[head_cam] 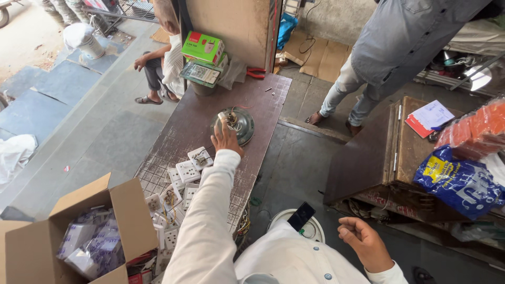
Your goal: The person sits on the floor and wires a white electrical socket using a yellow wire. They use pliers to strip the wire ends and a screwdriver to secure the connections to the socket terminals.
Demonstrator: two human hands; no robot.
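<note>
The person's left hand rested on a round metal fan motor with loose wires, set on a brown table. White wall sockets lay just beside the sleeve. The right hand hung loosely curled and empty, well apart. An open cardboard box held wrapped packets.

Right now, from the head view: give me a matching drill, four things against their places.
Things:
1. round grey metal fan motor
2. green cardboard box
3. blue plastic bag
4. white wall switch plates

Places:
A. far end of brown table
B. brown cabinet, far right
C. under left hand
D. table's near end, beside open carton

Pairs: 1-C, 2-A, 3-B, 4-D
</note>
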